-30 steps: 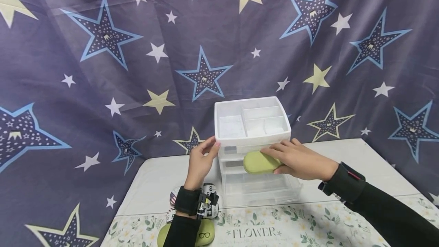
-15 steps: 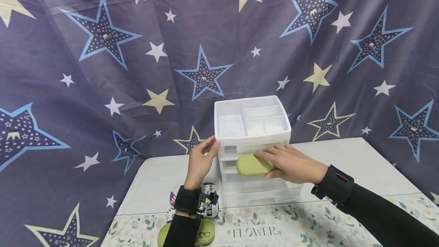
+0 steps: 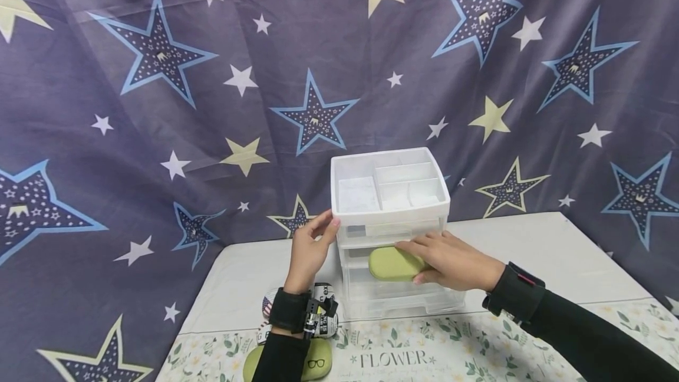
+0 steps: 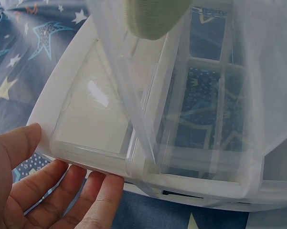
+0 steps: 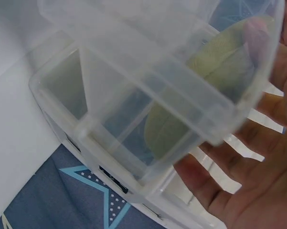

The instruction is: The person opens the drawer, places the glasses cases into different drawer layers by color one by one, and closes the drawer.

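My right hand (image 3: 451, 259) grips a green glasses case (image 3: 394, 264) by its right end, thumb below and fingers above. The case hovers in front of a white drawer unit (image 3: 389, 217) with clear drawers, over the pulled-out bottom drawer (image 3: 400, 300). Through the clear plastic, the right wrist view shows the green case (image 5: 164, 131) inside the outline of the drawer. My left hand (image 3: 310, 249) touches the unit's upper left corner; in the left wrist view its fingertips (image 4: 110, 183) lie against the side and the thumb on the frame.
Under my left forearm lies a second green case (image 3: 316, 359) with a glasses print. Behind it, partly hidden by the wrist, are printed white items (image 3: 326, 311). The unit has a divided tray on top. A star-patterned cloth (image 3: 371, 63) hangs behind the table.
My right hand has carried the green glasses case down and a little to the left, from the upper drawers toward the bottom drawer. My left hand stays at the unit's corner.
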Tool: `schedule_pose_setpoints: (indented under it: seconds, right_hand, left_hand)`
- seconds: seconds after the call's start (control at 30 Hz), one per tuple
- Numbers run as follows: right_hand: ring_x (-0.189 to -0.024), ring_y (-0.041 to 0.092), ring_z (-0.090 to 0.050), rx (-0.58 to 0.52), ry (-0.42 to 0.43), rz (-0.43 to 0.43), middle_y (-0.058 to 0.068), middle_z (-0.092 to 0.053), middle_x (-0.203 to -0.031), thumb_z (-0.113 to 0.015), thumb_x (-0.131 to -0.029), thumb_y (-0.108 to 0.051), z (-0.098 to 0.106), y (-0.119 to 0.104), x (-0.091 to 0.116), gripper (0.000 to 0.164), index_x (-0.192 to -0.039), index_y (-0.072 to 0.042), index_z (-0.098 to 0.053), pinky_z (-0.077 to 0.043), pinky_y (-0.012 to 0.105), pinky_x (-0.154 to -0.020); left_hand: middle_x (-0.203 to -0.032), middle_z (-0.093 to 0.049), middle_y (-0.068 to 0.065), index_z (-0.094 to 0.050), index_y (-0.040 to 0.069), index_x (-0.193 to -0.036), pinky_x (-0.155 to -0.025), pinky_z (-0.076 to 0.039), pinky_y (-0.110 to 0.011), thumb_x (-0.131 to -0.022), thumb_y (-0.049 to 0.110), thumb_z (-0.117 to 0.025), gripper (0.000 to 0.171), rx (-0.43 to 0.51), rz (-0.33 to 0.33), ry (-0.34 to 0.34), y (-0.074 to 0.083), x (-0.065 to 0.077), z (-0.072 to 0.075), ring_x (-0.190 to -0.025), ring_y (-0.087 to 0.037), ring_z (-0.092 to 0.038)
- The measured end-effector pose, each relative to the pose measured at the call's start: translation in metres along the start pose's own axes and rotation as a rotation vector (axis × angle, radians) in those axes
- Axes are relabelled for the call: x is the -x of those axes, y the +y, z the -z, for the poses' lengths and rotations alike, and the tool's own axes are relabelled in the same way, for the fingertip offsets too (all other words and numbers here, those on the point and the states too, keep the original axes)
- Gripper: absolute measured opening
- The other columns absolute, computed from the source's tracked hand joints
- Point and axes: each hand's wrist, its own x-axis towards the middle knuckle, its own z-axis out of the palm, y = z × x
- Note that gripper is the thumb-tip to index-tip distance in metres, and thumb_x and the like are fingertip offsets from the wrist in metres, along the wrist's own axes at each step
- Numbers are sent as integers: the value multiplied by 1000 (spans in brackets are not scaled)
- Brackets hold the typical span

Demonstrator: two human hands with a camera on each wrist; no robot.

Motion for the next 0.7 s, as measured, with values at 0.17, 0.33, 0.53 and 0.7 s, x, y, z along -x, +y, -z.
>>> schedule_pose_setpoints:
  seconds: [0.17,0.33,0.53,0.7]
  right_hand:
    - [-111,21,-60,-24,-6,-12,2,-65,-131,-74,-89,-50,-5,0,2,76,-152,-15,-49,-51,40,-82]
    - [-114,21,-61,-40,-22,-21,3,-62,-139,-73,-89,-50,-11,2,3,76,-153,-16,-48,-51,40,-82]
    - [-118,24,-61,-74,-55,-33,4,-63,-137,-76,-89,-46,-16,3,3,76,-151,-14,-50,-51,46,-89]
    - [-113,24,-61,-109,-97,-34,4,-66,-131,-80,-87,-39,-17,3,0,71,-147,-10,-54,-50,49,-92]
  left_hand:
    - [-125,-69,-19,-65,-1,-133,-87,-61,-31,-99,17,-71,39,8,-10,0,-1,0,0,-111,-31,-68]
    - [-125,-69,-19,-65,-1,-133,-87,-61,-29,-99,17,-71,39,12,-6,-2,-2,-1,-1,-112,-31,-67]
    - [-125,-69,-19,-65,0,-133,-88,-61,-29,-99,17,-71,39,19,-1,-4,0,-2,-2,-112,-31,-67]
    - [-126,-69,-19,-65,0,-134,-88,-61,-30,-99,17,-71,39,12,2,-3,0,-1,-1,-113,-31,-67]
